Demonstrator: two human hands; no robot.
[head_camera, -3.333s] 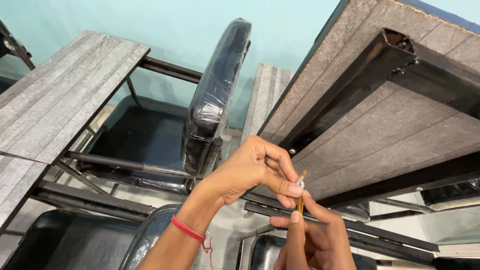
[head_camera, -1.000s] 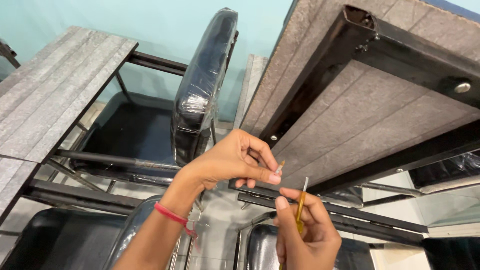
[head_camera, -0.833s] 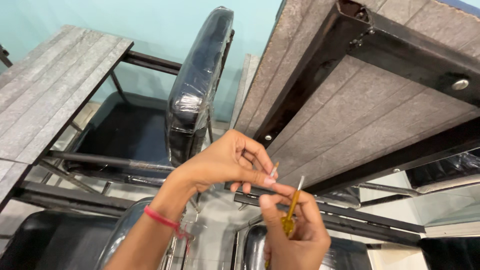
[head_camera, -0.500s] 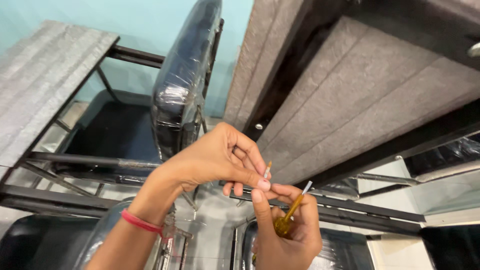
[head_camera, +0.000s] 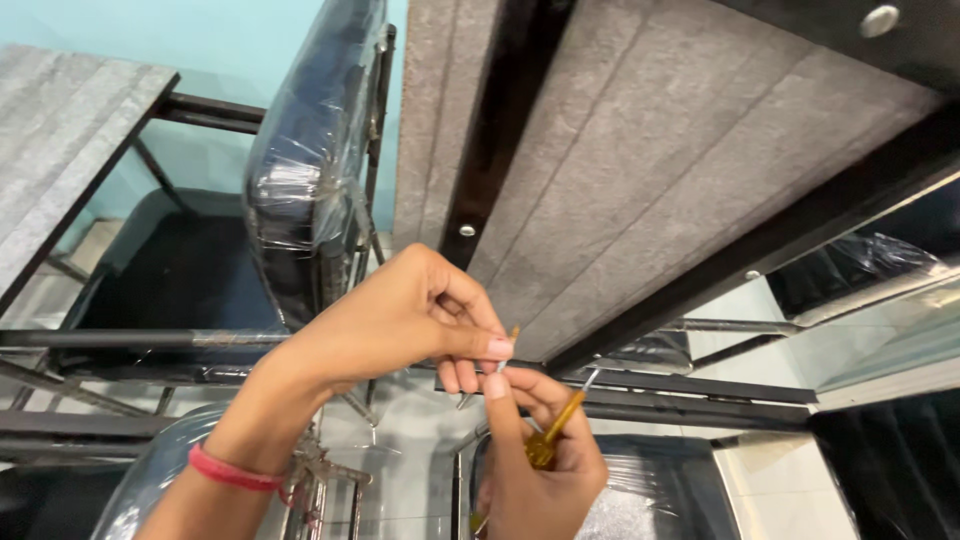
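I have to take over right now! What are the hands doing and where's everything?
Left hand: fingertips pinch a small screw.
Right hand: grips a yellow-handled screwdriver, its tip pointing up toward the screw.
Both are just below the upturned grey table panel with its black metal frame.
Done: screw and tool in hand.
Left: the screw is not in the frame yet.

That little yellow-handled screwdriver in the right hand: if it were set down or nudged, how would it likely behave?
The screwdriver looks slim and short, so probably light and stiff. Its handle seems rounded, so it would likely roll on a flat surface. The right hand holds it while the left hand pinches a small part at its fingertips; it could slip free easily.
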